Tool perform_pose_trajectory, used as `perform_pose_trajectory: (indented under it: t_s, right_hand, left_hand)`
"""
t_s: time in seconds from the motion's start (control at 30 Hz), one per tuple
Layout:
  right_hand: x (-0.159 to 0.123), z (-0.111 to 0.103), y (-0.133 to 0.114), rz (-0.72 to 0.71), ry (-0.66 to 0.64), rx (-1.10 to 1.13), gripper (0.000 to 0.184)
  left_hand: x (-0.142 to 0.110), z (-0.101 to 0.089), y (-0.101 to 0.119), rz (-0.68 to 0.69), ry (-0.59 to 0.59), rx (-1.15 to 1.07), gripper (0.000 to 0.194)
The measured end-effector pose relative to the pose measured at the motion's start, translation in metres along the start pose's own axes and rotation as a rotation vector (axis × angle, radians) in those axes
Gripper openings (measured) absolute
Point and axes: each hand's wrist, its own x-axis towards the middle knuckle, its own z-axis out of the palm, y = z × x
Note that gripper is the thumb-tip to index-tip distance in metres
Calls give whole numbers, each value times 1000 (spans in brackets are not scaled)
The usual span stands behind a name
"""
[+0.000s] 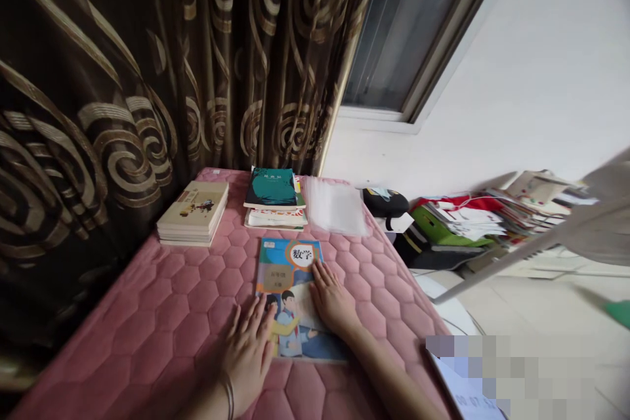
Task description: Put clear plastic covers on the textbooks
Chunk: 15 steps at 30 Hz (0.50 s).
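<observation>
Right now, from my remote seat, I see the textbook lying flat on the pink quilted pad, directly ahead, its blue cover facing up. My left hand rests at its lower left edge, fingers extended and slightly spread; my right hand lies along its right side, fingertips on the cover. Neither is clenched or grasping: the fingers are laid out loosely, though I can't see whether either thumb reaches under an edge.

I judge the book to be light, bendy as paperbacks are, and rather slick on its smooth cover, with corners that could crease. I'd hold it by both long sides, thumbs on top and fingers beneath, since the padding should give enough to let them under. Beyond it sit a cream book stack, a teal-topped pile and translucent sheets.
</observation>
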Motion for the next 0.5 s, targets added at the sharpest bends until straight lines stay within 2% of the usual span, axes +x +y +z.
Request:
perform_pose_trajectory:
  t_s: [0.13, 0.2, 0.27, 0.33, 0.4, 0.5]
  right_hand:
    - [-10, -4, 2, 191, 148, 65, 42]
    - [-11, -10, 0, 310, 180, 148, 37]
    - [-8, -16, 0, 427, 145, 274, 36]
    - [-3, -23, 2, 510, 53, 371, 34]
    - [2, -29, 5, 549, -34, 399, 27]
    - [8, -30, 10, 568, -63, 393, 19]
  left_hand:
    - [13, -14, 0, -69, -124, -120, 53]
    - [24, -25, 3, -125, -173, -174, 47]
    - [35, -34, 7, -170, -192, -202, 44]
    - [42, -38, 11, -185, -195, -201, 46]
    - [44, -37, 14, -186, -190, -182, 49]
    - [42, -31, 16, -185, -179, -159, 51]
